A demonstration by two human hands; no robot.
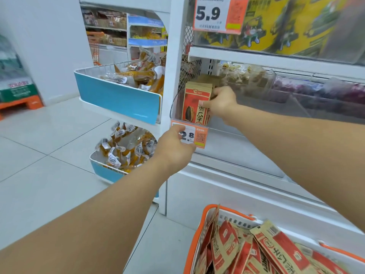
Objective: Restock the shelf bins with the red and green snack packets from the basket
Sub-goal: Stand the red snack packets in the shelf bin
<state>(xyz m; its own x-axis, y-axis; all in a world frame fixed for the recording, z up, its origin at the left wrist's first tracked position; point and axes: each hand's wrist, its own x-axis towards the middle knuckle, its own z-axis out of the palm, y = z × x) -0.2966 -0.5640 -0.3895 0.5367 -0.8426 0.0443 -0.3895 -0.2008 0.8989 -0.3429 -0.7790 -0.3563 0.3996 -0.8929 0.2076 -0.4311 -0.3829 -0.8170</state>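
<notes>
In clear shelf bin [174, 107], leftmost compartment: stack of red packets [195, 104] upright, sunflower seed print facing out. Right hand [221, 104] reaches over bin front, grip closed on stack, thumb on front packet, fingers behind. Left hand [174, 146] at bin's front edge, grip pinching price tag [194, 136] marked 2.8. Below right, orange basket [194, 242] on floor, more red packets [276, 248] piled inside. No green packets discernible. Blue-fronted wire bins [118, 95] of yellow snacks to left.
</notes>
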